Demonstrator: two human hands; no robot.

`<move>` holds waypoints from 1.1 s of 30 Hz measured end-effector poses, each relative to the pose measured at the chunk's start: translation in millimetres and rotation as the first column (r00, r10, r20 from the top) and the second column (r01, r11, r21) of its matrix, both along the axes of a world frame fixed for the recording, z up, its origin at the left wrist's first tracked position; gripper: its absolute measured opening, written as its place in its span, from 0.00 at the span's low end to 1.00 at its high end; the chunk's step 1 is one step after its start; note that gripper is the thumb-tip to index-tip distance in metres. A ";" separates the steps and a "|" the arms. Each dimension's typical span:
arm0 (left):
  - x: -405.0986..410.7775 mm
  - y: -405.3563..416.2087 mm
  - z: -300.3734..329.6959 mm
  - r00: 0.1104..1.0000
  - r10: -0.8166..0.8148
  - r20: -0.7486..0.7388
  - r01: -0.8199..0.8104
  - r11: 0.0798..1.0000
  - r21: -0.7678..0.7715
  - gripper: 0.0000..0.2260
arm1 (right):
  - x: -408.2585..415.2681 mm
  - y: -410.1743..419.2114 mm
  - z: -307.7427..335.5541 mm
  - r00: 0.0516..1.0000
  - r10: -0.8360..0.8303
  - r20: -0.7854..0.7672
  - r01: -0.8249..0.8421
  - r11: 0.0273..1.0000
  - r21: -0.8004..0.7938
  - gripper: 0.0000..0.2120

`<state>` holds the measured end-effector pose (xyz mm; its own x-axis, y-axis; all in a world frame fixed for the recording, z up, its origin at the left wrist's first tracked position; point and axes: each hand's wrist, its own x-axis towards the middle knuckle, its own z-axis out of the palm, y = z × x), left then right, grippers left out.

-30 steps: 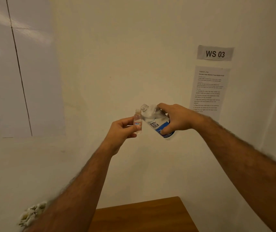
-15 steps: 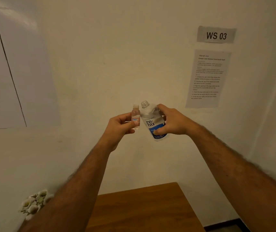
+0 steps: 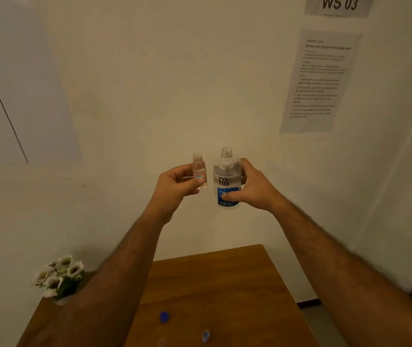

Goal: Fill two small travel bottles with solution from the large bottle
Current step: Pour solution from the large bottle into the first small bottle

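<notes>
I saw my left hand [image 3: 174, 187] pinching the small travel bottle [image 3: 199, 171] upright, just left of the large bottle [image 3: 227, 180], which my right hand [image 3: 252, 187] gripped upright.

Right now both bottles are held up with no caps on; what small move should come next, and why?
Probably lower the large bottle to the table. The right hand holds it upright, beside the small bottle in the left hand, so nothing pours, and the small one seems to hold clear liquid already. A blue cap lies on the table.
</notes>
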<state>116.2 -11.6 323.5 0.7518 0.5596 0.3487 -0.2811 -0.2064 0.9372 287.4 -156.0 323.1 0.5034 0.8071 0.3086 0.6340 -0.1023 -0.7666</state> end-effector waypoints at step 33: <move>-17.6 -12.0 -180.1 0.949 0.120 -0.290 -0.155 0.983 -0.101 0.14 | -21.5 15.5 -236.6 0.959 -0.141 -0.245 0.124 0.989 -0.084 0.38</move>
